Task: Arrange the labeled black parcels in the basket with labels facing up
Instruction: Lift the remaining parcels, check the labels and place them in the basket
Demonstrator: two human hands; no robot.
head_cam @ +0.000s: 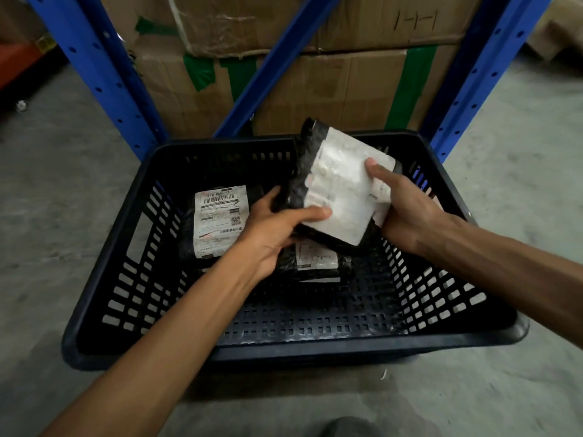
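Concrete floor (63, 216) bearing basket (315, 354). Above basket, left hand (271, 228) and right hand (407, 209) both closed on raised parcel (340, 197); inside basket, two parcels label-up.

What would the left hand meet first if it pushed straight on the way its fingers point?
The left hand already grips the held parcel, so that comes first. Beyond it probably the basket's far wall, though depth is unclear.

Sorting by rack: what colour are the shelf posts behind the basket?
Blue, with punched holes, on the shelf posts behind the basket; clearest in the head view.
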